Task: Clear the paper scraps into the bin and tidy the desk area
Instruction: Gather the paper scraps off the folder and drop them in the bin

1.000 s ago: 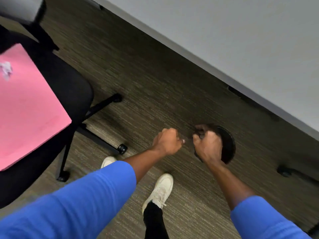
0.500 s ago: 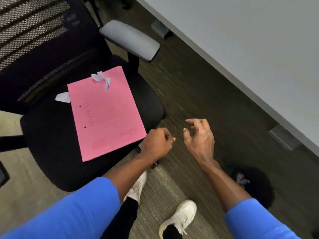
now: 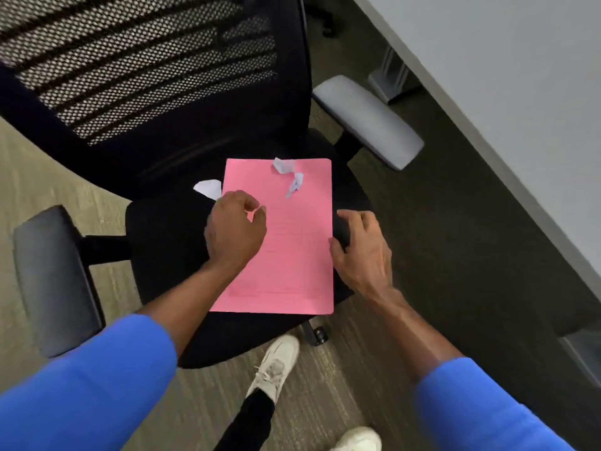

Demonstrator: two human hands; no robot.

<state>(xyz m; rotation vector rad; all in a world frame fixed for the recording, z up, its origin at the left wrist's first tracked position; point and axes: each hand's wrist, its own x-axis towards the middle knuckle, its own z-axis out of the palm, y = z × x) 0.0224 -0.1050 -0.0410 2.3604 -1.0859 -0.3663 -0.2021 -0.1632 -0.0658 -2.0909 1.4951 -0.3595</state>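
Note:
A pink folder (image 3: 292,255) lies flat on the black seat of an office chair (image 3: 162,249). Two crumpled white paper scraps (image 3: 289,175) rest on the folder's far end, and a third flat white scrap (image 3: 208,187) lies on the seat just left of the folder. My left hand (image 3: 235,229) hovers over the folder's left edge with its fingers curled loosely and nothing visible in it. My right hand (image 3: 361,252) rests at the folder's right edge, fingers spread on the seat. The bin is out of view.
The chair has a mesh backrest (image 3: 146,66), a grey right armrest (image 3: 367,122) and a dark left armrest (image 3: 52,275). A grey desk top (image 3: 520,92) runs along the right. My white shoes (image 3: 276,366) stand on the carpet below the seat.
My view swung from the black bin on the floor up to the chair. Both hands moved from the bin to the pink folder, the right one opening out.

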